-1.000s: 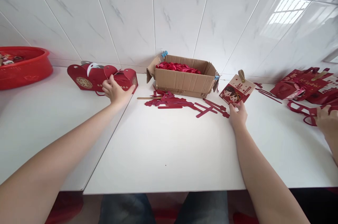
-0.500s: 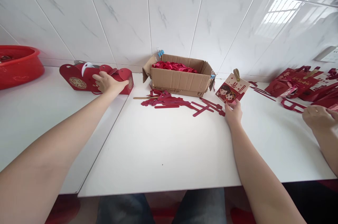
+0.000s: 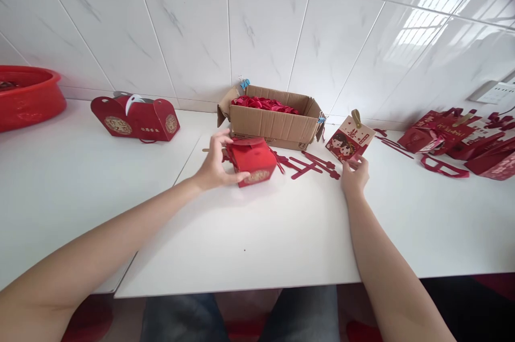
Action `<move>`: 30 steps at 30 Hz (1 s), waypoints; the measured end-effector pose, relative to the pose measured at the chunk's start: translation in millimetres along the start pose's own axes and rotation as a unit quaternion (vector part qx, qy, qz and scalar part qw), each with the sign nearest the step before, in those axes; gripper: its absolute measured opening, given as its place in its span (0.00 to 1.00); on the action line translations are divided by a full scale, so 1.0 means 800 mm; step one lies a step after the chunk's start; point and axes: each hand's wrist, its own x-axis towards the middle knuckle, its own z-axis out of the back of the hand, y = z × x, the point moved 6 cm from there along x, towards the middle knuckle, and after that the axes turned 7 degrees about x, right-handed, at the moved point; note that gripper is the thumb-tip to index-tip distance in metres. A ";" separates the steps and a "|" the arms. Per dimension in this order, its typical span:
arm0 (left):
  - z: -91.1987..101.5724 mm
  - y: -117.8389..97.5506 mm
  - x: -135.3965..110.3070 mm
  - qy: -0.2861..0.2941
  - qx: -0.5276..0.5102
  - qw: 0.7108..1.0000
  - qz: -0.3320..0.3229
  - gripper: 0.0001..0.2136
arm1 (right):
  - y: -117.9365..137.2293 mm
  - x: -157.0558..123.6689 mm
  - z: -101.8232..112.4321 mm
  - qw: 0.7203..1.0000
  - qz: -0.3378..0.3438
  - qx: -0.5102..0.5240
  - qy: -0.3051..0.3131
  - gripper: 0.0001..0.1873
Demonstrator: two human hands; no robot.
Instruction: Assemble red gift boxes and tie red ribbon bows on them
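Note:
In the head view, my left hand [image 3: 215, 165] is closed around a small red gift box [image 3: 253, 159] with a gold emblem, slightly blurred, in front of the cardboard carton. My right hand [image 3: 354, 176] pinches the lower edge of a tilted cream-and-red gift box [image 3: 349, 139] printed with a cartoon couple and topped by a gold loop. Between the two boxes lie several dark red strips [image 3: 308, 166], partly hidden by the red box.
The cardboard carton [image 3: 269, 122] against the wall holds red ribbon loops. A red box with rounded flaps [image 3: 147, 121] stands on the left, near a red basin [image 3: 30, 100]. More red gift boxes [image 3: 442, 135] crowd the right, beside a red handle strip [image 3: 444, 166].
My left hand has carried the small red gift box rightward from beside the flap-topped box to the carton's front. My right hand stays at the cartoon box. Another person's hand has left the right edge.

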 end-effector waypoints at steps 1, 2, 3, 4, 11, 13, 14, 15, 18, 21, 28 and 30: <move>-0.014 0.001 -0.005 0.025 -0.048 0.998 -0.016 0.36 | 0.004 -0.002 0.003 1.000 0.015 0.003 -0.010 0.26; -0.024 0.006 -0.010 0.039 -0.076 0.996 -0.017 0.32 | 0.010 -0.004 0.005 0.999 0.033 0.006 -0.022 0.25; -0.033 0.010 -0.014 0.054 -0.090 0.994 -0.019 0.29 | 0.017 -0.007 0.008 0.998 0.053 0.008 -0.038 0.24; -0.039 0.015 -0.017 0.059 -0.091 0.994 -0.019 0.27 | 0.027 -0.010 0.009 0.996 0.073 0.010 -0.055 0.23; -0.035 0.021 -0.022 0.026 -0.085 0.995 -0.048 0.42 | 0.159 -0.028 -0.069 0.955 0.287 0.022 0.073 0.10; -0.035 0.018 -0.022 0.049 -0.068 0.995 -0.049 0.41 | 0.200 -0.035 -0.105 0.941 0.311 0.022 0.135 0.12; -0.035 0.018 -0.022 0.061 -0.063 0.995 -0.047 0.39 | 0.218 -0.038 -0.120 0.938 0.312 0.027 0.149 0.13; -0.035 0.017 -0.022 0.072 -0.065 0.994 -0.043 0.37 | 0.233 -0.042 -0.136 0.937 0.308 0.030 0.165 0.14; -0.036 0.017 -0.023 0.090 -0.111 0.989 -0.030 0.38 | 0.260 -0.058 -0.178 0.928 0.301 0.022 0.218 0.12; -0.039 0.017 -0.025 0.104 -0.157 0.982 -0.027 0.40 | 0.263 -0.073 -0.209 0.916 0.299 -0.001 0.269 0.11; -0.042 0.019 -0.027 0.106 -0.139 0.985 -0.011 0.40 | 0.249 -0.079 -0.230 0.900 0.302 -0.036 0.311 0.18; -0.041 0.020 -0.027 0.102 -0.131 0.986 -0.015 0.41 | 0.252 -0.078 -0.228 0.903 0.294 -0.023 0.314 0.17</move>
